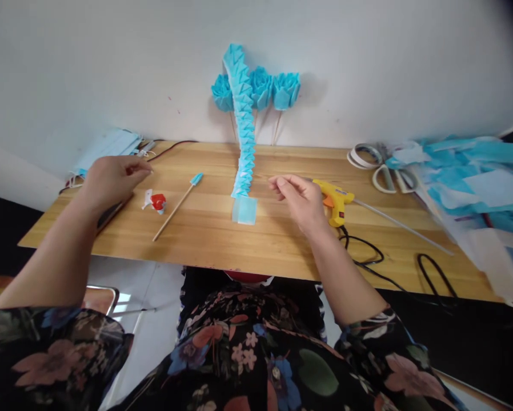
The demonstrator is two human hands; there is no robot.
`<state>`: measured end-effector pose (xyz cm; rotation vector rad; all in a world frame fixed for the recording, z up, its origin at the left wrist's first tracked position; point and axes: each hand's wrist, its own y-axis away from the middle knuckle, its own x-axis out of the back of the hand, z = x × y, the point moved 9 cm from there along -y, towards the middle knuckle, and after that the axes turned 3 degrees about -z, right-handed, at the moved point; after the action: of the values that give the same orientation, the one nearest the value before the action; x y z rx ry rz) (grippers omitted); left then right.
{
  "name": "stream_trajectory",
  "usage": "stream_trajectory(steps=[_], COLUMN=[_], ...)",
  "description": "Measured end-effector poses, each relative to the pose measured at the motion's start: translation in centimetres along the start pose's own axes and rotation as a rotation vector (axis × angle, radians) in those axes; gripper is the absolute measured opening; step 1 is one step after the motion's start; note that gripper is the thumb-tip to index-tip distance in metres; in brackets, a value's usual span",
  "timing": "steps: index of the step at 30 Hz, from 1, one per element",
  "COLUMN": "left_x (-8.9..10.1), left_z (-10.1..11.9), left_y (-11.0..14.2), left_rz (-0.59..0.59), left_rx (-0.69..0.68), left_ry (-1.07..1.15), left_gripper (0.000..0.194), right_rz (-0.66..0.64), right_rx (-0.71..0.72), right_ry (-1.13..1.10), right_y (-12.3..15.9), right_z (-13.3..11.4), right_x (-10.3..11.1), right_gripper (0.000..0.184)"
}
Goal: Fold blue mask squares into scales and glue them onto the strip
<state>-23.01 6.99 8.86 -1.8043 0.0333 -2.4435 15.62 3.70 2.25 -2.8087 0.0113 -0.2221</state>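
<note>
My left hand (113,181) hovers over the table's left side, thumb and fingers pinched; a tiny pale speck shows at the tips, too small to name. Right of centre, my right hand (298,200) is also closed in a pinch, and what it may hold is hidden. Just behind that hand lies a yellow glue gun (336,201). Between the hands, a long pleated blue strip (243,114) leans against the wall, its lower end by a small light-blue square (245,210). A wooden stick (173,216) with a blue folded tip (196,179) lies nearer my left hand.
Several blue flowers on sticks, one a blue rose (286,91), stand against the wall. A small red-and-white item (157,201) lies left. Face masks (111,149) are stacked at the back left. Tape (365,156), scissors (393,178) and blue fabric pieces (483,171) lie right; a black cord (370,261) trails forward.
</note>
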Motion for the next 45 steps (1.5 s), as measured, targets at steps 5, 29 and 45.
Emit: stream_trajectory(steps=[5, 29, 45], left_x=[-1.9, -1.6, -3.3], left_z=[-2.3, -4.4, -5.0], left_y=[0.1, 0.5, 0.5], left_rz=[-0.116, -0.033, -0.034], left_rx=[-0.023, 0.122, 0.081], left_ry=[-0.063, 0.164, 0.197], left_gripper=[0.017, 0.017, 0.021], right_rz=[-0.01, -0.017, -0.039], right_rx=[0.005, -0.007, -0.023], right_ry=[-0.011, -0.009, -0.016], right_y=[0.0, -0.2, -0.1], right_z=[0.1, 0.8, 0.5], right_x=[-0.2, -0.2, -0.6], right_gripper=[0.026, 0.024, 0.022])
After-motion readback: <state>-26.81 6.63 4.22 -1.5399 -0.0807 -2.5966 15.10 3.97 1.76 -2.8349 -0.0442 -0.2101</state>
